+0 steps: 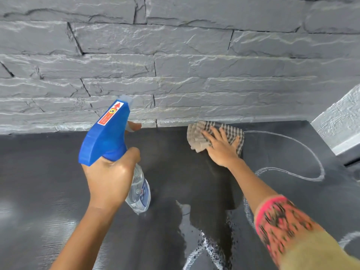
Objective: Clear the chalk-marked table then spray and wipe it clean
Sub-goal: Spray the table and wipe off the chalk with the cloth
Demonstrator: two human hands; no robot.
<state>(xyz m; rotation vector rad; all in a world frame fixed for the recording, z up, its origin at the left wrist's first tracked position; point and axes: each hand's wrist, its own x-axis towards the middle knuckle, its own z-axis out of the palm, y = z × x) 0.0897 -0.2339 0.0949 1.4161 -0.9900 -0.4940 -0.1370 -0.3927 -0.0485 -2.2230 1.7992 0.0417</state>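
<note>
I'm looking down at a dark table (48, 172) that runs up against a grey stone wall (175, 65) filling the top half of my view. At the right, a pale textured ledge (339, 123) juts over the table's far corner. A darker wet patch (214, 191) runs from the near edge toward the wall. White chalk lines (303, 145) loop across the dry surface to its right, and more chalk shows through droplets at the near edge.

The spray bottle (109, 133) is held above the left-centre of the table, clear of the surface as far as I can tell. Its long axis is tilted: the blue head and nozzle point up and away at the wall, and the clear body slants down and to the right toward the table.

The checked cloth (202, 135) lies bunched on the table's far edge, touching the foot of the wall, just left of the chalk loop.

My left hand (109, 180) is wrapped round the bottle's neck, with one finger (134, 125) hooked over the trigger. My right hand (220, 151), in a pink patterned sleeve (280, 225), lies flat on the cloth with fingers straight and spread, pressing it down. Nothing stands between the nozzle and the wall.
</note>
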